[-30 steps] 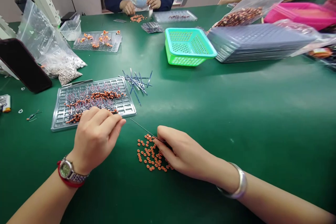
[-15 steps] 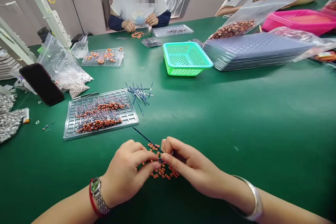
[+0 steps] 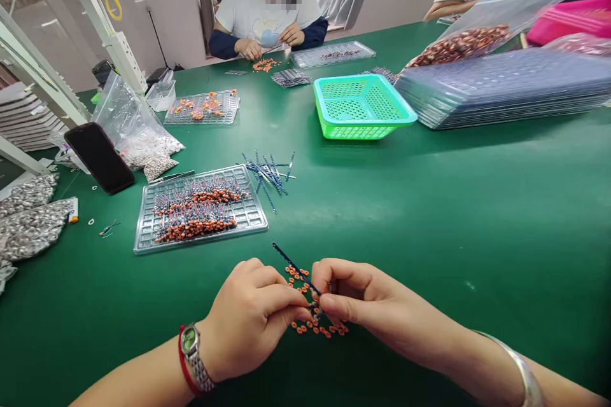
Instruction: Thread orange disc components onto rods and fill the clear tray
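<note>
Pinching dark strip (image 3: 292,263), right hand (image 3: 377,299) grip closed; left hand (image 3: 251,315) closed alongside, contents unclear. Both block some orange rings (image 3: 300,329). Tray (image 3: 252,219), green basket (image 3: 351,130) beyond.

At my remote post I see bare forearms. The left wrist (image 3: 216,351) wears a silver-toned watch (image 3: 189,338) with a small greenish dial and linked metal strap, a red band (image 3: 184,364) beside it. The right wrist (image 3: 456,343) carries a broad, smooth silver-coloured bangle (image 3: 529,381), partly cut off.
</note>
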`<state>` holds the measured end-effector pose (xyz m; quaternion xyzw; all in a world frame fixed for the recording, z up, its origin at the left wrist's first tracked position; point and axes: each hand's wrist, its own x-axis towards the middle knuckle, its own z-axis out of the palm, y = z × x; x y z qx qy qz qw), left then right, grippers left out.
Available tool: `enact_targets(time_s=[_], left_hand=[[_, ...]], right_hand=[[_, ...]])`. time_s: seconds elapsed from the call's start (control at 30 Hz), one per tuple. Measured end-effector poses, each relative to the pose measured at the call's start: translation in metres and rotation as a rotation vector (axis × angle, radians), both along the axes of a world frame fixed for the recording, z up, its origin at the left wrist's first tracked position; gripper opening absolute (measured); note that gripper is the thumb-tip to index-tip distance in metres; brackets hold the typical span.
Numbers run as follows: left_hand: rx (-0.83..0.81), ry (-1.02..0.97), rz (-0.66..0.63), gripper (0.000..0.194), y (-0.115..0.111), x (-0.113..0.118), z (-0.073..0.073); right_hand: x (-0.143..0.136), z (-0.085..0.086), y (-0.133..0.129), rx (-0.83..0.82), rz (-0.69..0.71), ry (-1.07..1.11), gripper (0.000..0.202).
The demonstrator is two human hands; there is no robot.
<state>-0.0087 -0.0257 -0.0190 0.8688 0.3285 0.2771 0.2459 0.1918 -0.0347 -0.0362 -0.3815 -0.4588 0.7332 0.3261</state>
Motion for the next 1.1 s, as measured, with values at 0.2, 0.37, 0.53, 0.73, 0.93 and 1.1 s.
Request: enact_targets(time_s=[0.2,0.37,0.53,0.73,0.93,1.1], left_hand=[[0.281,0.158,0.096,0.012,0.017,-0.016,0.011],[0.567,0.493,0.452,0.015,0.048,-0.053,0.027],[0.621,0.683,0.558,0.016,0.059,-0.068,0.027],[0.602,0.716,0.557,0.018,0.063,-0.067,0.022],[0.516,0.491,0.534,0.021,0.060,-0.060,0.021],[-0.119,0.015,0.239,0.023,0.035,-0.029,0.018]], right_hand=[[0.012,0.002,0.005,0.037,-0.171,-0.035,0.037],[0.033,0.006,0.020,0.339,-0.352,-0.414,0.037],[0.038,0.000,0.023,0.531,-0.310,-0.637,0.038],[0.033,0.003,0.019,0.558,-0.274,-0.656,0.038],[0.027,0.009,0.016,0.499,-0.238,-0.588,0.031],[0.013,0.011,0.007,0.500,-0.139,-0.528,0.020]])
